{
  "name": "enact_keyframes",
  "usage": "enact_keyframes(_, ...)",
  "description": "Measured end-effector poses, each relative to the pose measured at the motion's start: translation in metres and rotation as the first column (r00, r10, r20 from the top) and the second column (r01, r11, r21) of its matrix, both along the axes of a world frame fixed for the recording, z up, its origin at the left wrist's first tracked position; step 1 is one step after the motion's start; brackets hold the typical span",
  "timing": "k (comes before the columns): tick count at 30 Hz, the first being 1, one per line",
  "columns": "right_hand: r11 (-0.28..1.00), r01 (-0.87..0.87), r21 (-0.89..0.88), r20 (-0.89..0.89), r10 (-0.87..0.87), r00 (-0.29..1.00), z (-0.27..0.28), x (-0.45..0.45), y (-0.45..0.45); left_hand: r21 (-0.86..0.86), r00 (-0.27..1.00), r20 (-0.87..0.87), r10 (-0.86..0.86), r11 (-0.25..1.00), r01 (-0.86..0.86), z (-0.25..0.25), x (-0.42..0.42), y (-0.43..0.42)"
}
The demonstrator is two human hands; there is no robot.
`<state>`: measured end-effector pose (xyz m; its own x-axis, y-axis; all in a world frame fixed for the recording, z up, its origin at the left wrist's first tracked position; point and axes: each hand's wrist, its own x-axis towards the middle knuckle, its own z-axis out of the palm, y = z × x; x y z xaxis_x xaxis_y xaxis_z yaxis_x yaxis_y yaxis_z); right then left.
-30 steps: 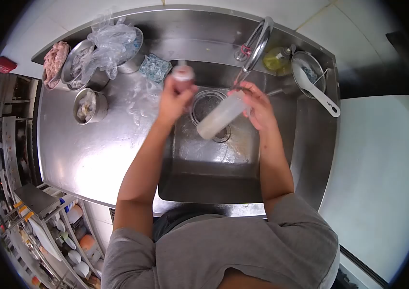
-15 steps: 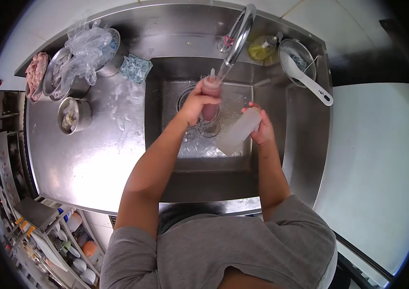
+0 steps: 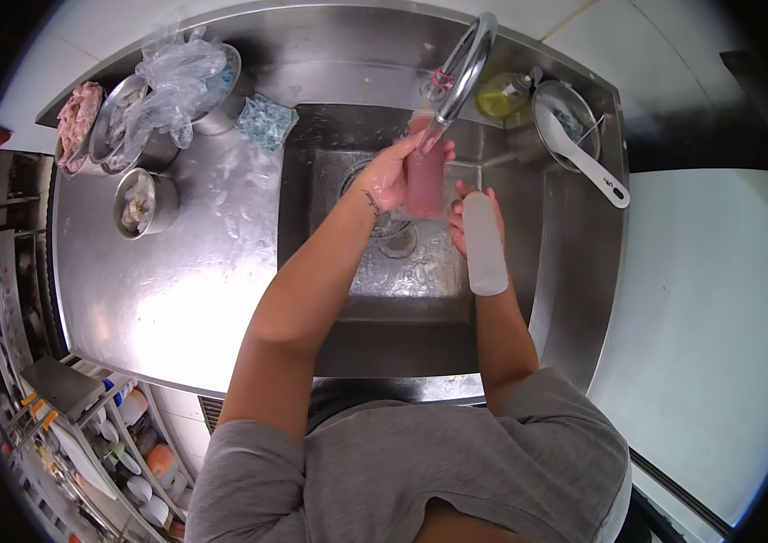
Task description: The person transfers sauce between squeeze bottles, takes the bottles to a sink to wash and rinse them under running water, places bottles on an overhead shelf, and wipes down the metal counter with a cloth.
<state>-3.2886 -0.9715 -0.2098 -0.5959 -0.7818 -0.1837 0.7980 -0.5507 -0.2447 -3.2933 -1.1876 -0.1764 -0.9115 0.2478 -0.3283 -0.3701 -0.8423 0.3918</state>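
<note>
My left hand [image 3: 390, 175] is wrapped around a pinkish-red squeeze bottle [image 3: 426, 176], held under the faucet [image 3: 465, 68] over the sink [image 3: 375, 353]. The top of this bottle is partly hidden behind the spout. To its right, my right hand [image 3: 464, 222] grips a translucent white squeeze bottle [image 3: 487, 249], its base pointing toward me. Its neck end lies at my fingers and I cannot make out its top. Water wets the sink floor around the drain [image 3: 397, 241] below my hands.
Left of the sink stand metal containers [image 3: 147, 204], with plastic bags [image 3: 180, 86] over some, and a blue-green scouring pad [image 3: 266, 122]. At back right are a yellow soap bottle [image 3: 502, 94] and a bowl [image 3: 542, 100] holding a white ladle [image 3: 587, 166].
The red bottle has moved right under the faucet, its lower end swinging toward me. My right hand has turned the white bottle from slanting to nearly straight. The view has shifted slightly.
</note>
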Motion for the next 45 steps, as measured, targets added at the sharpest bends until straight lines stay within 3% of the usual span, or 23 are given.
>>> enact_keyframes(1, 1.0, 0.002, -0.009, 0.019, -0.001, 1.0, -0.009, -0.001, 0.003, -0.047, 0.998, -0.042, 0.043, 0.998, -0.045, 0.001, 0.001, 0.001)
enact_keyframes(5, 0.993, 0.096, -0.067, 0.202, -0.081, 0.976, -0.03, 0.004, 0.003, 0.103, 0.992, 0.038, -0.119, 0.988, 0.115, 0.012, 0.006, 0.0)
enact_keyframes(7, 0.984, 0.146, -0.098, 0.19, -0.125, 0.974, -0.019, 0.006, -0.006, 0.17, 0.988, 0.021, -0.154, 0.974, 0.148, 0.017, 0.012, -0.001)
enact_keyframes(8, 0.978, 0.174, -0.115, 0.185, -0.151, 0.971, -0.014, 0.006, -0.009, 0.115, 0.99, 0.038, -0.138, 0.984, 0.133, 0.013, 0.013, -0.001)
enact_keyframes(11, 0.976, 0.22, -0.001, 0.027, -0.22, 0.975, -0.018, -0.015, -0.007, -0.041, 0.994, 0.083, -0.074, 0.996, 0.077, 0.003, 0.019, -0.006)
enact_keyframes(14, 0.809, 0.459, 0.367, 0.017, -0.499, 0.866, 0.027, -0.026, -0.038, -0.139, 0.985, 0.169, 0.035, 0.99, -0.012, -0.001, 0.046, -0.027)
enact_keyframes(16, 0.862, 0.284, 0.42, -0.275, -0.177, 0.945, 0.032, -0.039, -0.042, -0.159, 0.949, 0.292, 0.114, 0.985, -0.07, -0.02, 0.072, -0.04)
enact_keyframes(17, 0.863, 0.199, 0.464, -0.402, 0.005, 0.916, 0.032, -0.048, -0.045, -0.168, 0.938, 0.33, 0.102, 0.985, -0.048, -0.031, 0.086, -0.047)
enact_keyframes(19, 0.645, 0.323, 0.692, -0.596, 0.258, 0.761, 0.03, -0.053, -0.063, -0.18, 0.91, 0.407, 0.077, 0.984, -0.003, -0.052, 0.116, -0.057)
enact_keyframes(21, 0.432, 0.519, 0.738, -0.672, 0.547, 0.499, 0.066, -0.04, -0.094, -0.212, 0.876, 0.474, 0.084, 0.977, 0.021, -0.064, 0.145, -0.06)
enact_keyframes(22, 0.452, 0.453, 0.768, -0.64, 0.515, 0.571, 0.072, -0.037, -0.099, -0.227, 0.858, 0.506, 0.091, 0.973, 0.031, -0.063, 0.156, -0.059)
enact_keyframes(25, 0.376, 0.466, 0.801, -0.599, 0.496, 0.629, 0.102, -0.025, -0.107, -0.33, 0.861, 0.487, 0.144, 0.943, 0.03, -0.054, 0.183, -0.05)
enact_keyframes(28, 0.308, 0.657, 0.688, -0.677, 0.598, 0.429, 0.11, -0.014, -0.106, -0.366, 0.884, 0.449, 0.132, 0.929, 0.048, -0.051, 0.201, -0.041)
enact_keyframes(31, 0.402, 0.632, 0.662, -0.748, 0.317, 0.582, 0.121, -0.015, -0.107, -0.441, 0.931, 0.333, 0.151, 0.897, 0.012, -0.043, 0.191, -0.047)
enact_keyframes(34, 0.147, 0.693, 0.706, -0.609, 0.624, 0.49, 0.144, -0.01, -0.111, -0.485, 0.954, 0.274, 0.119, 0.874, 0.03, -0.038, 0.199, -0.035)
enact_keyframes(37, 0.408, 0.706, 0.58, -0.813, 0.229, 0.536, 0.107, -0.015, -0.115, -0.461, 0.96, 0.241, 0.144, 0.887, -0.017, -0.033, 0.189, -0.038)
enact_keyframes(39, 0.31, 0.728, 0.612, -0.791, 0.229, 0.567, 0.109, 0.01, -0.1, -0.414, 0.961, 0.251, 0.118, 0.91, -0.004, -0.027, 0.18, -0.043)
enact_keyframes(41, 0.287, 0.77, 0.57, -0.821, 0.237, 0.52, 0.12, -0.005, -0.119, -0.439, 0.974, 0.161, 0.161, 0.895, -0.076, -0.02, 0.154, -0.063)
enact_keyframes(42, 0.387, 0.767, 0.512, -0.857, 0.175, 0.484, 0.115, -0.006, -0.126, -0.433, 0.974, 0.156, 0.162, 0.898, -0.08, -0.019, 0.16, -0.059)
enact_keyframes(45, 0.175, 0.786, 0.593, -0.766, 0.424, 0.483, 0.126, -0.002, -0.117, -0.374, 0.984, 0.131, 0.124, 0.925, -0.067, -0.02, 0.164, -0.06)
